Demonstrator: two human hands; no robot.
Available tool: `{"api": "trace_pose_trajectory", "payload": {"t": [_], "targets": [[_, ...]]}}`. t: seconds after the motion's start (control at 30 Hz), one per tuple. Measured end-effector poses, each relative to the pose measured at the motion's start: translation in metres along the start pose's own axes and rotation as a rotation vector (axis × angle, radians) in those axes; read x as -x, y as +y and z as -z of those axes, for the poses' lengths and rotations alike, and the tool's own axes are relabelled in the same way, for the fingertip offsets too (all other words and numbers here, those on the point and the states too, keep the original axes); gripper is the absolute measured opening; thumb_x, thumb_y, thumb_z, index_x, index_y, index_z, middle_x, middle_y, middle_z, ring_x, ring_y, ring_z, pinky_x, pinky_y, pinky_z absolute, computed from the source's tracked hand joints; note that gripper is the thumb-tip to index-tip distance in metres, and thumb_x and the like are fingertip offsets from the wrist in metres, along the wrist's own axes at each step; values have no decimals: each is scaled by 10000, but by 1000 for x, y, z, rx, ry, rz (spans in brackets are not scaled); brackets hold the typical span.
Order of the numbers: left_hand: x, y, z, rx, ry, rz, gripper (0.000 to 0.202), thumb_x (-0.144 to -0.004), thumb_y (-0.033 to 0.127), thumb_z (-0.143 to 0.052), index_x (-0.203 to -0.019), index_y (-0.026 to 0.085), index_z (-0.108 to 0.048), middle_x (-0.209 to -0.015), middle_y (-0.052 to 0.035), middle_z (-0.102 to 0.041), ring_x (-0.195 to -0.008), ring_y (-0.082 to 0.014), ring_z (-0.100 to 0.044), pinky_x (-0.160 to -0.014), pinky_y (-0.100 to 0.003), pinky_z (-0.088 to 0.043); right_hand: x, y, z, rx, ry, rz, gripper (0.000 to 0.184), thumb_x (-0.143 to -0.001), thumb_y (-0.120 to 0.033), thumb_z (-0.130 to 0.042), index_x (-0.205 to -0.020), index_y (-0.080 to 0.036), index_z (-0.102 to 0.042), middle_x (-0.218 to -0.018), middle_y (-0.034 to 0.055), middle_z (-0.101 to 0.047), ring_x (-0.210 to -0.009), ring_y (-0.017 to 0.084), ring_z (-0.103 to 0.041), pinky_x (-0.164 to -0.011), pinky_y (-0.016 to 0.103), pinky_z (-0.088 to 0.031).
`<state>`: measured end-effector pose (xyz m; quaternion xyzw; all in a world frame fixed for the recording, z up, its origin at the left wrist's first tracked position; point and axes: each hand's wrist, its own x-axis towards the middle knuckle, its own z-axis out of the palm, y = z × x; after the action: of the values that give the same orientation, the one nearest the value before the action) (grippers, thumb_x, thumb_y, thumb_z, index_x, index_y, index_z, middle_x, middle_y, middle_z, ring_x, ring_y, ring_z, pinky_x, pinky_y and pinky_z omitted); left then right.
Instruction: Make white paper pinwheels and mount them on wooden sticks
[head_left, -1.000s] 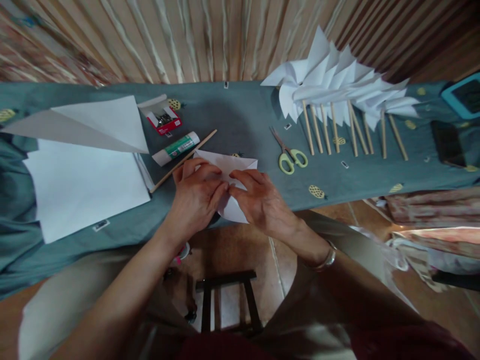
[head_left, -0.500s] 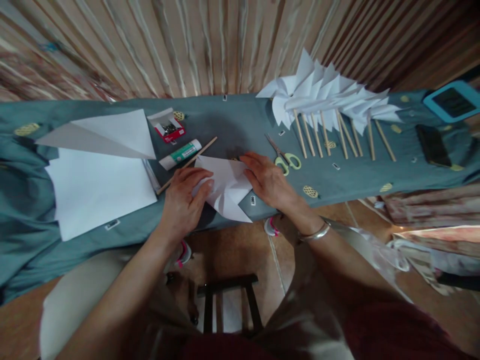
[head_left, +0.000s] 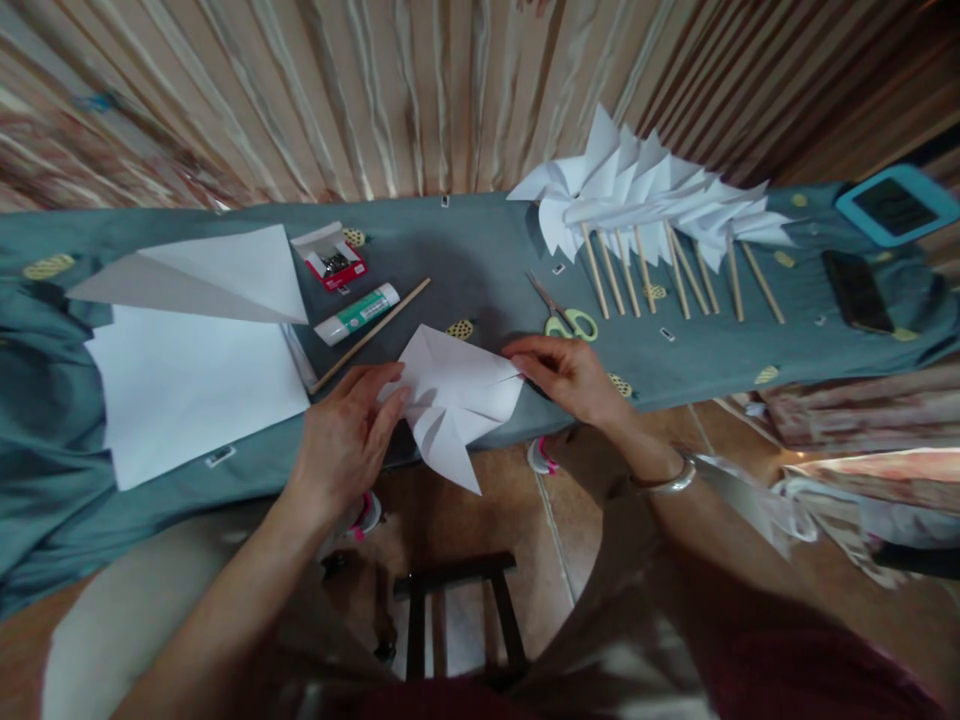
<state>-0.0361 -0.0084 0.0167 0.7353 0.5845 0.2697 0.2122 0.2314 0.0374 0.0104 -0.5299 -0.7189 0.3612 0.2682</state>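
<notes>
A white paper pinwheel (head_left: 457, 385) with curled blades is between my hands at the table's near edge, one blade hanging over the edge. My left hand (head_left: 346, 430) pinches its left side between thumb and fingers. My right hand (head_left: 566, 375) grips the right corner in a pinch, with a bracelet on that wrist. Beyond my left hand lie a wooden stick (head_left: 375, 332) and a green-and-white glue stick (head_left: 358, 314). Scissors (head_left: 568, 315) with pale green handles lie just beyond my right hand.
At the left are white paper sheets (head_left: 195, 390) and a folded sheet (head_left: 225, 270). An open red box (head_left: 335, 262) holds small metal pieces. Several pinwheels on sticks (head_left: 637, 200) lie at the back right, with a phone (head_left: 857, 290) and a blue-framed device (head_left: 898, 205) farther right.
The pinwheel has come closer to me and turned a little. My right hand has gone from lying over the paper to pinching its right corner. My left hand has shifted left and nearer.
</notes>
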Motion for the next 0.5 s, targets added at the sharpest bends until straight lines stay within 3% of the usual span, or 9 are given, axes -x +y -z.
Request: {"api": "trace_pose_trajectory", "payload": {"t": [0.17, 0.37, 0.5], "targets": [[-4, 6, -4, 25, 5, -24, 358, -937, 406, -435, -1120, 166, -628, -1119, -89, -674, -816, -178, -658, -747, -307, -525, 11, 11, 9, -334, -64, -92, 187, -787, -301, -663, -922, -193, -734, -794, 14, -723, -648, 113, -600, -611, 263, -482], [-15, 18, -12, 104, -13, -38, 369, -936, 396, -446, -1188, 171, -593, -1182, -97, -641, -776, -154, -662, -779, -322, -532, 24, 11, 20, -492, -37, -155, 186, -717, -283, -741, -885, -203, -745, -779, 1, -716, -595, 87, -565, -590, 250, -481], [-24, 21, -15, 116, 38, -90, 352, -926, 372, -467, -1196, 181, -588, -1176, -97, -644, -866, -172, -653, -802, -328, -532, 29, 8, 24, -542, -13, -214, 243, -675, -303, -778, -891, -196, -746, -770, 8, -722, -574, 89, -561, -569, 250, -477]]}}
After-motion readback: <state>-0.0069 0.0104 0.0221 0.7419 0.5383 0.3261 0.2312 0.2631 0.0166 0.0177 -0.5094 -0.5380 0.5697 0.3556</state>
